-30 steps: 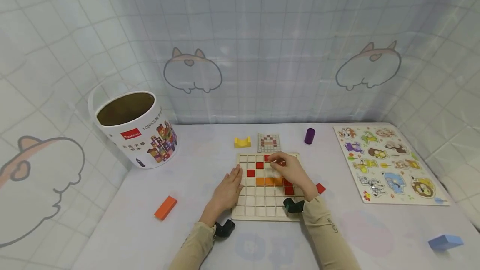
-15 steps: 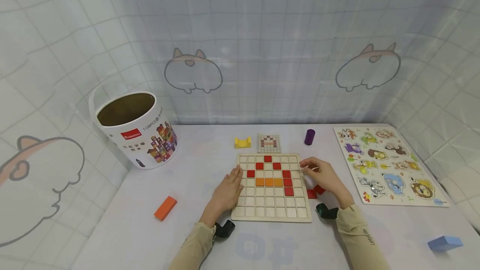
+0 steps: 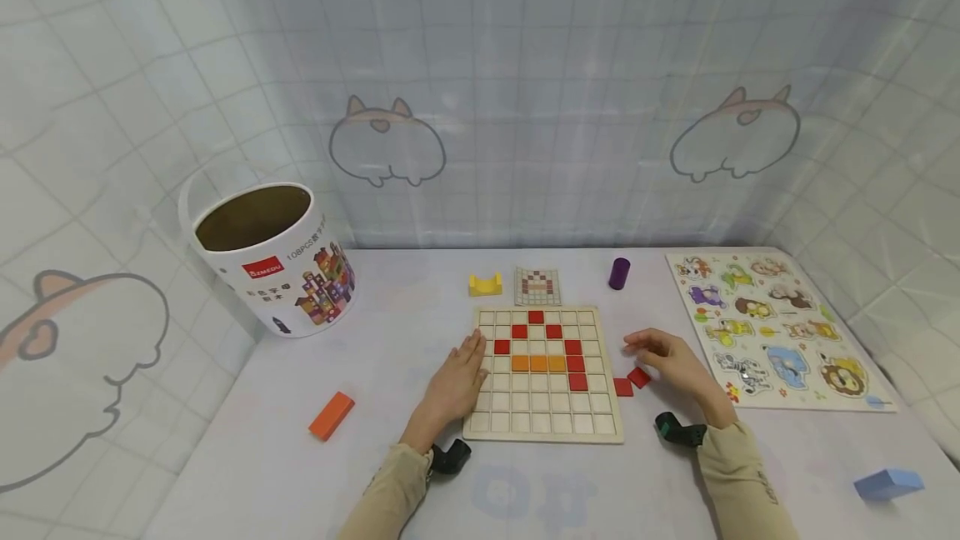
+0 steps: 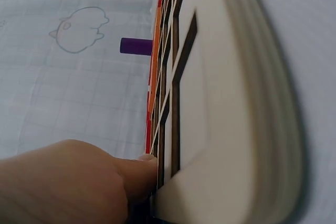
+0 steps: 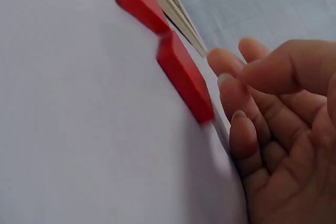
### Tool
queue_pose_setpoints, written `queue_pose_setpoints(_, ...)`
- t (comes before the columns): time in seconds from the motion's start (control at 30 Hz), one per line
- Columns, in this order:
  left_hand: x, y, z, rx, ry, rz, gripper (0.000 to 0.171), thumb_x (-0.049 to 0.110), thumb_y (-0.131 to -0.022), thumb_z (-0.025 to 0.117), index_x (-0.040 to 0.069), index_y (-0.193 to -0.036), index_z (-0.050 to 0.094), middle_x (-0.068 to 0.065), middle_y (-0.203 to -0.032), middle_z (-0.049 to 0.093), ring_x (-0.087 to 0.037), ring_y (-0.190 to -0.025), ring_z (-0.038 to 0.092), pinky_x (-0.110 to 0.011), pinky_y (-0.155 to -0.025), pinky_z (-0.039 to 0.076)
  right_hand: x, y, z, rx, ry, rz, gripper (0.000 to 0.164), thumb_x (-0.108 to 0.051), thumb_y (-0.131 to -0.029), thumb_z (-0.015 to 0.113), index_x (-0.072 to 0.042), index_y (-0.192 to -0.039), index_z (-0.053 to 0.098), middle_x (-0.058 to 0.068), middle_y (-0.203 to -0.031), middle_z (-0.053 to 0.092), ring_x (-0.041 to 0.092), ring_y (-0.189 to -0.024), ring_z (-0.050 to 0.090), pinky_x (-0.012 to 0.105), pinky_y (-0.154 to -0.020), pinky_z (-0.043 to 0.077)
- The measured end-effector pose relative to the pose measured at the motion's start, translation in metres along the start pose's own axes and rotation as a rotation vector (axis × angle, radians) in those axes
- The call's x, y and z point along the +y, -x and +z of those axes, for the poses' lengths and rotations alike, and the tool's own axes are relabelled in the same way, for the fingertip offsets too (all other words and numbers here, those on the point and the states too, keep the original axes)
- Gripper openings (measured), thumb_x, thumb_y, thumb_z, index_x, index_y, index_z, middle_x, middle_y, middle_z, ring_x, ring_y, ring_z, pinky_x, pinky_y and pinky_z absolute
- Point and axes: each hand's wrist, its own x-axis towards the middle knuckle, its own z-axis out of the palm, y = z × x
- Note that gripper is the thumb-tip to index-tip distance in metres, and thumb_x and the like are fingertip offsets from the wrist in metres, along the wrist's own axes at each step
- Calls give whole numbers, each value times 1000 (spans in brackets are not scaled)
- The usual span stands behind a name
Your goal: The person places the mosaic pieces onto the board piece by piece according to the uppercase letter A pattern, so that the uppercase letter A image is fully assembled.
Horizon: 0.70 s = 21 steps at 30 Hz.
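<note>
A wooden grid board (image 3: 521, 423) lies on the table, with several red tiles (image 3: 575, 364) and a row of orange tiles (image 3: 538, 364) set in its squares. My left hand (image 3: 453, 382) rests on the board's left edge, fingers stretched out; its thumb touches the rim in the left wrist view. Off the board's right side, my right hand (image 3: 675, 367) hovers with loosely bent fingers and nothing in them. Two loose red tiles, one nearer the board (image 3: 623, 387) and one nearer the hand (image 3: 639, 377), lie just left of that hand.
Behind the board are a small pattern card (image 3: 537, 287), a yellow block (image 3: 485, 285) and a purple cylinder (image 3: 619, 273). A white bucket (image 3: 300, 290) stands back left, an orange block (image 3: 331, 416) in front of it. An animal puzzle (image 3: 780, 332) and blue block (image 3: 888, 484) lie right.
My right hand has let go of a red tile in the board's second row and drawn back right, beside the loose red tiles. The left hand stays in place.
</note>
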Motion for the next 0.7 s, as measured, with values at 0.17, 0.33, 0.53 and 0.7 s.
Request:
queue_pose_setpoints(0.17, 0, -2, 1, -24, -40, -26, 53, 18, -103, 43, -7, -148, 30, -20, -158, 25, -36, -146, 28, -51, -118, 28, 5, 9, -5, -63, 35, -55, 28, 3, -89, 57, 1, -116, 62, 17, -110, 67, 5, -87, 54, 17, -75, 46)
queue_pose_setpoints(0.33, -1, -1, 0, -12, -50, -21, 54, 19, -103, 44, -7, -148, 31, -20, -158, 26, -36, -145, 29, -51, -117, 29, 5, 12, -8, -149, 59, -107, 36, 7, -78, 63, -3, -112, 64, 14, -115, 65, 2, -101, 56, 13, -88, 45)
queue_pose_setpoints(0.53, -2, -1, 2, -11, -37, -16, 55, 20, -102, 44, -6, -148, 30, -20, -158, 26, -36, -146, 29, -52, -117, 28, 1, 11, -7, -175, 92, -92, 34, 0, -80, 70, -8, -112, 65, 11, -116, 64, 3, -100, 54, 15, -89, 45)
queue_pose_setpoints(0.7, -2, -2, 3, -4, -40, -12, 54, 18, -102, 44, -7, -148, 31, -21, -158, 26, -36, -145, 29, -52, -117, 28, 2, 10, -7, -163, 103, -83, 32, -3, -81, 73, -9, -111, 66, 10, -115, 65, 3, -100, 53, 15, -89, 45)
